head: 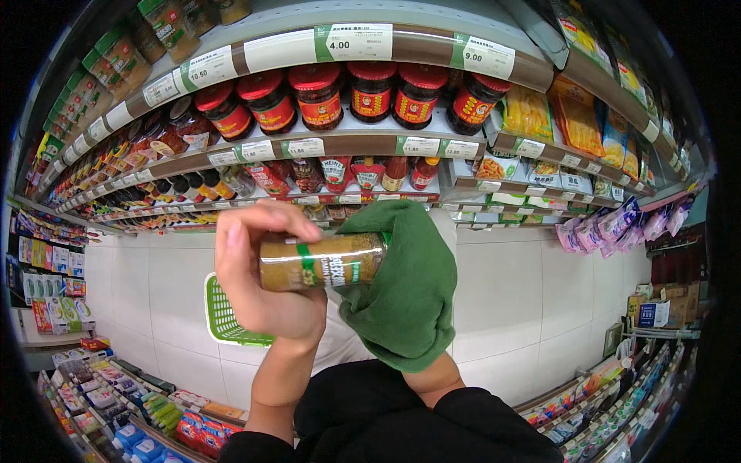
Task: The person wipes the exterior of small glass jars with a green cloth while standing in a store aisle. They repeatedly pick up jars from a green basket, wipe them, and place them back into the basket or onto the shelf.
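A clear spice jar of brown powder lies sideways in front of me, bearing a green band and writing. My left hand grips its base end, fingers above and thumb side below. Draped over my right hand is a dark green cloth, which hides the fingers; only the wrist shows. The cloth wraps the jar's cap end, where a bit of bright green is visible. Whether the right fingers grip through the cloth is hidden.
Store shelves ahead hold red-lidded sauce jars, ketchup packs and green-capped spice jars. A green plastic basket stands on the tiled floor at left. Low shelves of packaged goods flank me behind.
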Demonstrator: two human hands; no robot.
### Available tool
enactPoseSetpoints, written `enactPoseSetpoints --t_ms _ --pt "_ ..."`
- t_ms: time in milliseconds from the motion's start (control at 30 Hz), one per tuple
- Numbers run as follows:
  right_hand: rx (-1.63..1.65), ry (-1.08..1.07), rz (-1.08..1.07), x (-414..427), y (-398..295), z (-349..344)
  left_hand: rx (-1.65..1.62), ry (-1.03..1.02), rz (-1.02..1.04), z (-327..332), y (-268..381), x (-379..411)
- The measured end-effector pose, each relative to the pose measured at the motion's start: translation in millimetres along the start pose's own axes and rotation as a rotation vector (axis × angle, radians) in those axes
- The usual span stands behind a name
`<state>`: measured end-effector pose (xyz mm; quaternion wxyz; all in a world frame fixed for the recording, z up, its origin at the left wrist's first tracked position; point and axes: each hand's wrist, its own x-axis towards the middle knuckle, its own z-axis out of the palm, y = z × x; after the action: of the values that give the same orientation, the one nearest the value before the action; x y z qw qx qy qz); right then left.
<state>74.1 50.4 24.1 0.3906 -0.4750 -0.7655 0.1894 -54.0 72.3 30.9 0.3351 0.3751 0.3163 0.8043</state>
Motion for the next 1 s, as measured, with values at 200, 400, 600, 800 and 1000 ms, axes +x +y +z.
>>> enactPoseSetpoints --t_ms 200,400,600,800,1000 --pt "0.018 -0.260 0.022 5.2 12.7 -13.3 0.299 -0.205 0.249 -5.9 8.1 5.4" --pt "0.029 -0.116 0.004 -1.3 8.1 -5.6 -0.063 -0.037 -0.160 -0.4 -5.6 16.1" --pt "0.051 0.082 0.011 -3.8 -1.1 7.2 0.050 -0.134 -0.030 -2.5 -19.6 0.3" --pt "0.095 0.242 0.027 -8.7 -7.6 15.2 0.301 -0.289 -0.055 6.7 -6.5 -10.6" --pt "0.142 0.370 0.033 -6.6 -7.9 15.5 0.423 -0.170 -0.031 2.2 -5.8 -10.8"
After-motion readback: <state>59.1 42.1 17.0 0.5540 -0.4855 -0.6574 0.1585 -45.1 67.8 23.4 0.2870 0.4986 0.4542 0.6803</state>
